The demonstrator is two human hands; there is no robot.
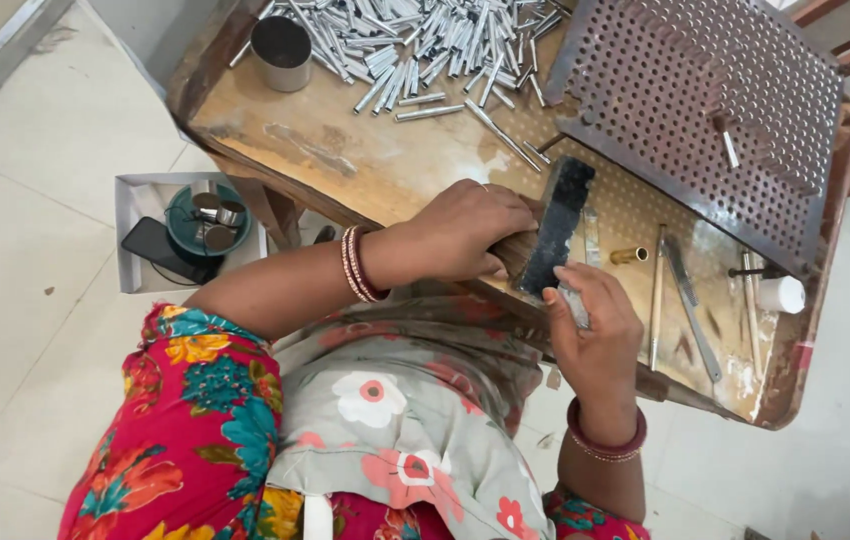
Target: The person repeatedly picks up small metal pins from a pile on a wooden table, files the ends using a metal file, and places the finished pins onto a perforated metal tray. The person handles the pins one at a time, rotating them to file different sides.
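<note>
My left hand is closed on the near end of a wooden block at the bench's front edge. On top of that block lies a long dark abrasive strip. My right hand pinches a small silver metal tube and presses it against the strip's lower end. Both wrists carry bangles. A brass tube lies just right of the strip.
A heap of silver tubes and a metal cup lie at the far side of the wooden bench. A perforated metal plate, a file, thin rods and a white pot sit to the right. A floor tray holds a phone and green bowl.
</note>
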